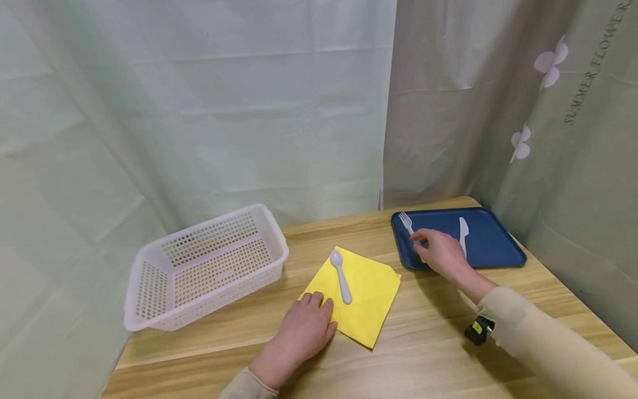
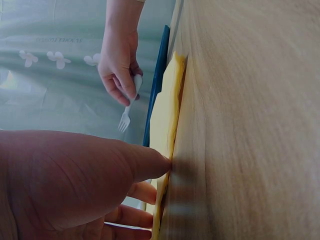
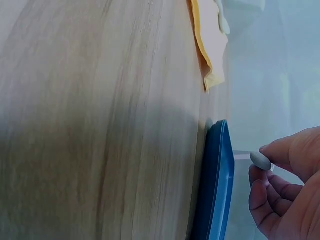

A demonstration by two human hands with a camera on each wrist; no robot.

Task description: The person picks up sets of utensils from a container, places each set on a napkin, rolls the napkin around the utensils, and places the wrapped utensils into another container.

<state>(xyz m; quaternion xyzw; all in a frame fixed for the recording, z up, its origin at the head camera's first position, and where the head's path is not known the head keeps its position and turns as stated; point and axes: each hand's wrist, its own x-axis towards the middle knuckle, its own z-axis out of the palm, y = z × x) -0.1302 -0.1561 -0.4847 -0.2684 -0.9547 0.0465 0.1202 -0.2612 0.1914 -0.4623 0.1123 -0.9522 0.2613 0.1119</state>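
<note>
Between thumb and fingers, my right hand (image 1: 441, 254) pinches a white plastic fork (image 1: 406, 223) by its handle, over the left part of the blue tray (image 1: 490, 252). In the left wrist view the fork (image 2: 124, 120) hangs clear of the tray, tines away from the hand. A white plastic knife (image 1: 463, 231) lies on the tray beyond that hand. My left hand (image 1: 306, 327) rests with relaxed fingers on the near left edge of a folded yellow napkin (image 1: 371, 288). On the napkin lies a white plastic spoon (image 1: 341, 277), bowl pointing away from me.
A white perforated plastic basket (image 1: 219, 296) stands on the wooden table (image 1: 418, 343) at the left. Pale curtains (image 1: 239, 111) hang close behind the table and along both sides. The tray sits near the table's back right corner.
</note>
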